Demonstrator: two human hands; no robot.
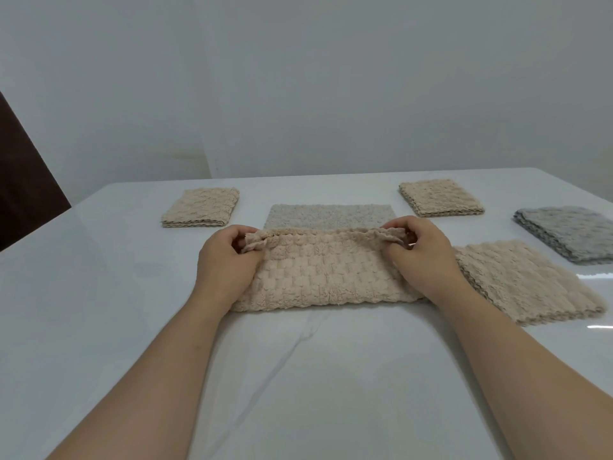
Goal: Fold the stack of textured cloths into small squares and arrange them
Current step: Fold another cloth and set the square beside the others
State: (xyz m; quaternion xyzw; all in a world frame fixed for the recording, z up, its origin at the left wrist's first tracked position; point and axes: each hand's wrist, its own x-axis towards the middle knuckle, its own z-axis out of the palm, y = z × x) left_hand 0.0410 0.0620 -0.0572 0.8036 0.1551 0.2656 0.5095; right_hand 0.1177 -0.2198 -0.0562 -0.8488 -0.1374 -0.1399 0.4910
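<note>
A beige textured cloth (pixel 326 278) lies folded into a wide band in the middle of the white table (pixel 99 310). My left hand (pixel 225 260) pinches its far left corner and my right hand (pixel 421 257) pinches its far right corner, both lifting the far edge a little. Just right of it lies a beige stack of cloths (pixel 527 280). A pale grey cloth (pixel 331 215) lies flat behind the band. Two small beige folded squares sit further back, one at the left (pixel 202 207) and one at the right (pixel 441 198).
A grey folded stack (pixel 570 232) sits at the table's right edge. A dark brown panel (pixel 23 180) stands beyond the table at the left. A plain wall closes off the far side.
</note>
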